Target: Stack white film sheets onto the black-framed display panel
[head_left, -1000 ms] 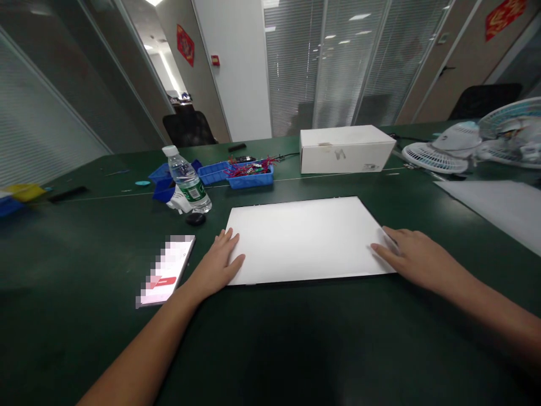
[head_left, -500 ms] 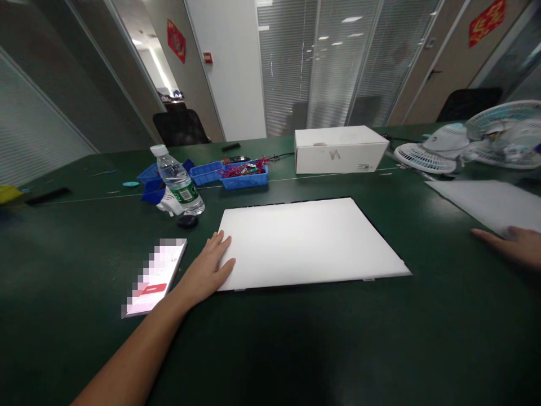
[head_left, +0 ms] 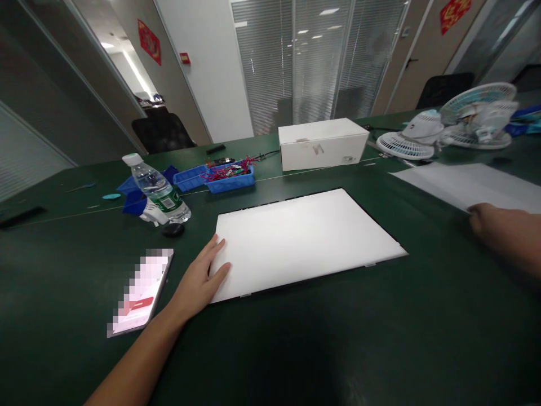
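Observation:
A flat white panel (head_left: pixel 304 239) with thin dark edging lies on the dark green table in front of me. My left hand (head_left: pixel 200 282) rests at its left edge, fingers spread and the fingertips on the white surface. At the right, my right hand (head_left: pixel 501 225), slightly blurred, has its fingers closed at the near corner of a white sheet (head_left: pixel 477 183). The fingertips there are partly hidden. Left of my left forearm lies a phone (head_left: pixel 141 293) with a lit, partly pixelated screen.
Behind the panel stand a white box (head_left: pixel 323 146) and blue trays (head_left: pixel 230 183) with red wires. A water bottle (head_left: pixel 158 189) leans beside a black mouse-like object (head_left: pixel 173 230) at the left. White fan parts (head_left: pixel 408 144) lie at the back right.
My right hand has gone from stretched fingers to a closed grip at the sheet's corner. The view has turned to the right. My left hand stays on the panel's left edge.

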